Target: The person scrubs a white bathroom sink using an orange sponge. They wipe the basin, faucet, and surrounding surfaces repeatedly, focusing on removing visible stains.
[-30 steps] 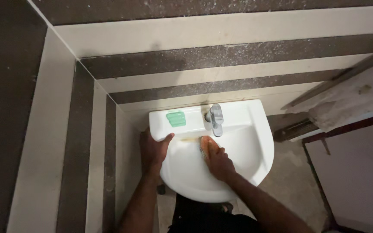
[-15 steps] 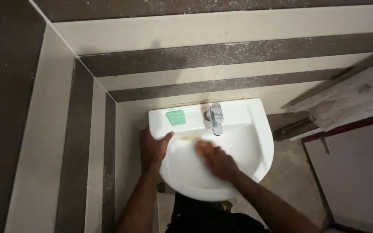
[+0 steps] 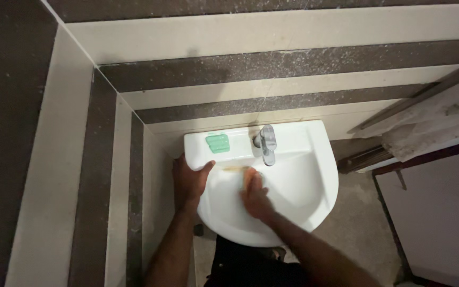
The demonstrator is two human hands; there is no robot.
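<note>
You're mid-scrub, I'd say: R hand (image 3: 254, 195) pressed in the sink (image 3: 322, 180) bowl, blurred, closed on something orange, likely a scrubber (image 3: 250, 177). Brown stain (image 3: 232, 169) sits just beyond it, under the tap (image 3: 266, 142). L hand (image 3: 188, 179) grips the sink's rim. Green soap (image 3: 217, 143) lies beyond L hand. No labels seen.

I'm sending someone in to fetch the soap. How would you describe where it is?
Find the white sink fixed in the corner of the striped tiled walls. On its back ledge, left of the chrome tap, lies the soap. It is the only green thing there, a small ridged rectangular bar.
</note>
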